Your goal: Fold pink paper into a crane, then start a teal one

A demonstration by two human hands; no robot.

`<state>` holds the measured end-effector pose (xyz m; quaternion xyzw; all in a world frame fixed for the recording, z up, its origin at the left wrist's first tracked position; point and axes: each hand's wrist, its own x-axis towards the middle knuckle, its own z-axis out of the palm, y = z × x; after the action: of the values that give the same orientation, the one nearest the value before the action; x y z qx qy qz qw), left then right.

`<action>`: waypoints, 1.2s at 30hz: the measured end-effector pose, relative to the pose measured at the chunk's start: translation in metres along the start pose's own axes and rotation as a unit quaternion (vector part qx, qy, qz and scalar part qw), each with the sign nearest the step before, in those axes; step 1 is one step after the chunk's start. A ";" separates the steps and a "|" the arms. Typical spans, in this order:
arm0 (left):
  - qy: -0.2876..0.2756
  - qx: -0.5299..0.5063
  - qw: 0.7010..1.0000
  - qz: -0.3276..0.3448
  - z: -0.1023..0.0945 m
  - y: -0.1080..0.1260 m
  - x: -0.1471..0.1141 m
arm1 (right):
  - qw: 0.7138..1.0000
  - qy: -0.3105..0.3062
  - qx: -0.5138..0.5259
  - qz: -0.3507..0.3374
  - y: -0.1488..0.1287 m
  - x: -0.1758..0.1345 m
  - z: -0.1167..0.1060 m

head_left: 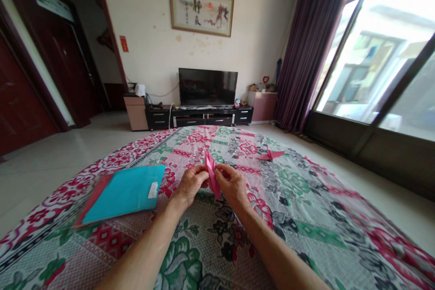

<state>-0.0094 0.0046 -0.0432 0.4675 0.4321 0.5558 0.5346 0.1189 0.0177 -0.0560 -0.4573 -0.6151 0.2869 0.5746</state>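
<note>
A pink folded paper [211,173], narrow and pointed at both ends, is held upright above the table in front of me. My left hand [192,183] pinches its left side between thumb and fingers. On the opposite side, my right hand [233,185] grips it the same way, fingertips close to those of the left. Farther off to the right, a pink folded paper bird [271,155] rests on the cloth with its wings spread. To the left lies a clear packet of coloured paper [124,190], blue on top with red showing beneath and a white label.
A patterned tablecloth [292,217] covers the round table. Beyond its far edge, a television [208,87] stands on a low black cabinet [190,118]. Purple curtains [301,45] and a large window are on the right; dark red doors are on the left.
</note>
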 end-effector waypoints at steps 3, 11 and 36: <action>0.029 0.020 0.999 0.015 0.001 -0.001 0.001 | 0.998 0.023 -0.039 -0.034 -0.006 -0.001 -0.001; 0.054 0.049 0.996 0.042 0.005 0.000 0.002 | 1.000 0.007 -0.001 -0.012 -0.011 -0.003 0.001; 0.056 0.075 0.993 0.078 0.003 0.003 0.004 | 0.992 -0.065 -0.009 -0.108 -0.021 -0.006 -0.005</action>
<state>-0.0066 0.0079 -0.0391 0.5066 0.4638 0.5875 0.4279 0.1185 0.0024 -0.0390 -0.3738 -0.6997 0.2465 0.5567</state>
